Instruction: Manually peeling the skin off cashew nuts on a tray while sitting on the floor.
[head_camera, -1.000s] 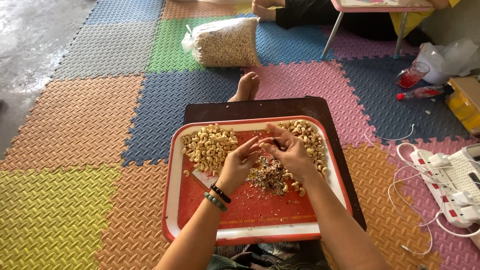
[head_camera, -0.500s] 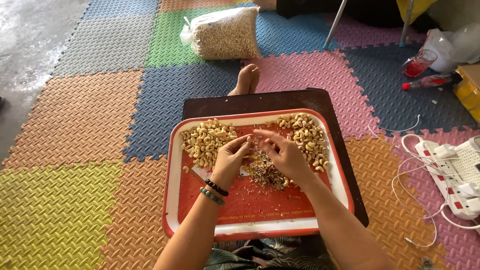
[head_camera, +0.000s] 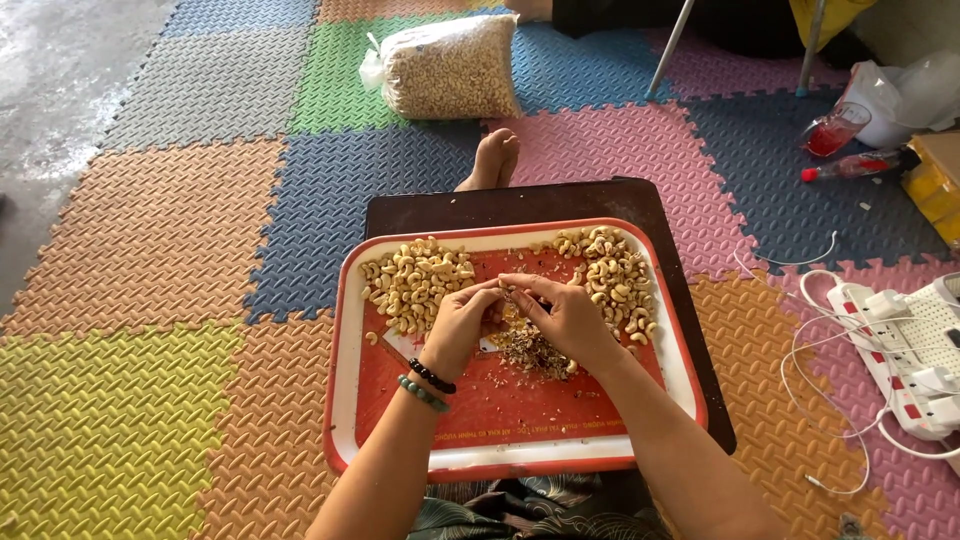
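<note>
A red tray (head_camera: 520, 420) with a white rim rests on a dark board (head_camera: 520, 205) over my lap. Pale cashew nuts lie in two heaps on it, one at the far left (head_camera: 415, 280) and one at the far right (head_camera: 610, 275). A small mound of brown skins and scraps (head_camera: 530, 350) sits in the middle. My left hand (head_camera: 462, 322) and my right hand (head_camera: 565, 318) meet above that mound, fingertips pinched together on one small cashew (head_camera: 508, 293). Bead bracelets circle my left wrist.
A clear bag of nuts (head_camera: 450, 65) lies on the foam mat beyond my bare foot (head_camera: 492, 160). At the right are a white power strip with cables (head_camera: 910, 340), a cup of red drink (head_camera: 832, 130) and a bottle. Table legs stand at the back.
My view has shifted slightly. Both hands stay together over the scraps, fingers working the same small nut; the heaps look the same.
</note>
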